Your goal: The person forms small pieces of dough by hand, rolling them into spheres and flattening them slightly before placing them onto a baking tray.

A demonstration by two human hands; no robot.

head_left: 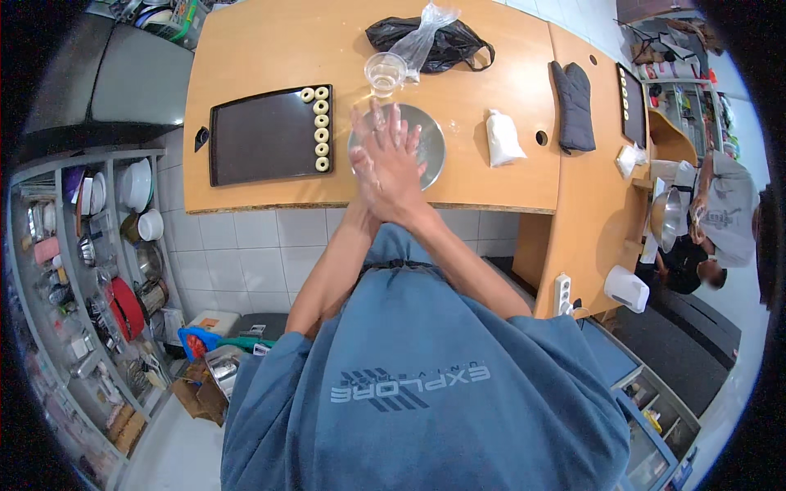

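Two bare hands met before you, your right hand (396, 176) laid against your left hand (361, 164), their fingers (396, 135) stretched out straight, uncurled and smeared with pale residue. Behind them in your view, a round silver metal bowl (434, 155) sat on the light-brown wooden counter (270, 49), its right side showing past your fingers; whether they touched it could not be told. Just beyond your fingertips stood a clear plastic cup (385, 75). Left of your hands lay a black rectangular tray (262, 139) with pale dough rings (321, 135) along its right edge.
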